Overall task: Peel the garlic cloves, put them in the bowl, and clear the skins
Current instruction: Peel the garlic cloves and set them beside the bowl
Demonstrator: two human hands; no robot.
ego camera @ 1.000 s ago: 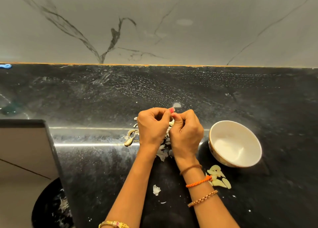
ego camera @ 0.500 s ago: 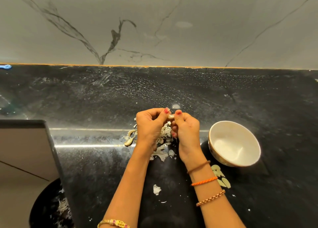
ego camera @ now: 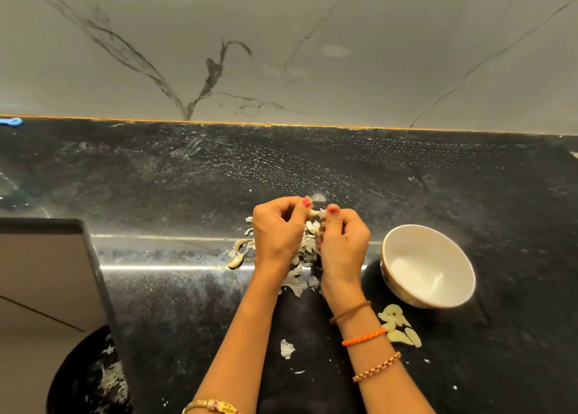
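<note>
here, both hands are raised over a black counter [ego camera: 344, 176], fingers curled, working one garlic clove [ego camera: 314, 213] between them. the left hand [ego camera: 278, 235] pinches the clove with its thumb and fingertips from the 9 o'clock side; the right hand [ego camera: 342, 244] pinches the other end, at 3 o'clock, where a bit of white skin shows under the thumb. both thumbs carry red nail polish. the clove is held in the air just above a heap of loose skins [ego camera: 305, 254] that lies on the counter under and between the two wrists, spreading toward 6 o'clock. a few curled brownish skins [ego camera: 239, 255] lie just at 9 o'clock of the left hand. a single white scrap [ego camera: 286, 348] sits apart, further toward 6 o'clock, between the forearms.

the white bowl [ego camera: 438, 301] stands on the counter at 3 o'clock of the right hand, near it but not touching; its inside looks bare white. at 7 o'clock of the bowl, just beside its foot, a small cluster of peeled cloves [ego camera: 398, 326] lies on the counter, next to the right forearm. that wrist wears a brown thread, an orange band [ego camera: 362, 337] and a bead bracelet; the left wrist wears a gold bangle [ego camera: 209, 406].

at 7 o'clock of the whole view, below the counter edge, a dark round bin [ego camera: 84, 379] holds pale skins. a grey veined wall [ego camera: 281, 38] rises behind the counter at 12 o'clock.
</note>
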